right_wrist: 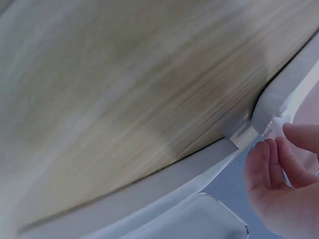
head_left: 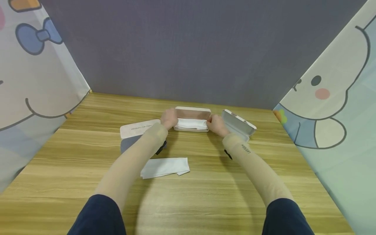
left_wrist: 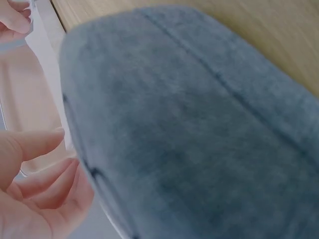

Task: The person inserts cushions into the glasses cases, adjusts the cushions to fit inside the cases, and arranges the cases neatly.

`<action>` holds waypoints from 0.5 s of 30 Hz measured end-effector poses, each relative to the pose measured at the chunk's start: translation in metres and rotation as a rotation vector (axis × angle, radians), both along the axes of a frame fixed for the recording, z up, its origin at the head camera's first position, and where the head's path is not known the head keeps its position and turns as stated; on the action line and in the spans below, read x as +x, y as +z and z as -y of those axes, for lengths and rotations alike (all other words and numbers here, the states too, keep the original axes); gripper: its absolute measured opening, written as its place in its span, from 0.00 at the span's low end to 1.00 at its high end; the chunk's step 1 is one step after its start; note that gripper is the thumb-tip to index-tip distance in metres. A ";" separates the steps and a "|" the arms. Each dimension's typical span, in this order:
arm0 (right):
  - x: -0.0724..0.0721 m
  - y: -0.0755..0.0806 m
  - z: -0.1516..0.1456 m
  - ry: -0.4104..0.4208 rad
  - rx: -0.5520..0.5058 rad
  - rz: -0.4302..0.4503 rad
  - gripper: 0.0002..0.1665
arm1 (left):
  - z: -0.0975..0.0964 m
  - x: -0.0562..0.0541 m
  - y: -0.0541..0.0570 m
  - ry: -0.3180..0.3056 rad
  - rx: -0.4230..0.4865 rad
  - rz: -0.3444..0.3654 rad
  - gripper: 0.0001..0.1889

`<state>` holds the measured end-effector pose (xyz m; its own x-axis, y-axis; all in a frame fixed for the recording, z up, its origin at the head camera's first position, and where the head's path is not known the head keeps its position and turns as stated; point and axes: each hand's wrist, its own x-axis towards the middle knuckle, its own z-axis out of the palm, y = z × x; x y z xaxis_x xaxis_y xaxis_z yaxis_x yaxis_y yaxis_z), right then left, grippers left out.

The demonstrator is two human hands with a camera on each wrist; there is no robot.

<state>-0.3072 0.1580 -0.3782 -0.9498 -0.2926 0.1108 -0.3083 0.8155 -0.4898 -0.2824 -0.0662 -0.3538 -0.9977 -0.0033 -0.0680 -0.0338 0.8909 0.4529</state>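
- Far left: an off-white, round-cornered flat case with dark lettering (head_left: 135,130) lies on the striped wooden table (head_left: 217,195).
- Just nearer the person: a grey-blue, seamed, soft-looking case (left_wrist: 164,119), partly beneath the left forearm (head_left: 129,164).
- Nearer still: a white, folded rectangular cloth (head_left: 167,166), flat on the table.
- Left hand (head_left: 169,118): at the left end of the central case; thumb just apart from curved fingers. Whether it pinches anything cannot be told.
- Centre: an open, off-white oblong case with pinkish lining (head_left: 192,113), holding a white folded cloth strip (head_left: 192,124) between the hands.
- Right hand (head_left: 217,125): at the strip's right end, fingers bent; pinching cannot be confirmed.
- Right: an open, off-white, grey-lined case (head_left: 237,125), beside that hand.
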 end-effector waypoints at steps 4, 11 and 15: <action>0.003 0.003 -0.003 -0.063 -0.147 0.106 0.12 | 0.004 0.001 0.002 -0.017 0.070 0.018 0.15; 0.009 0.014 -0.001 -0.202 -0.232 0.286 0.19 | 0.007 0.001 -0.001 -0.030 0.173 0.009 0.21; 0.012 0.018 0.000 -0.216 -0.278 0.353 0.23 | 0.008 0.002 -0.003 -0.013 0.262 0.060 0.24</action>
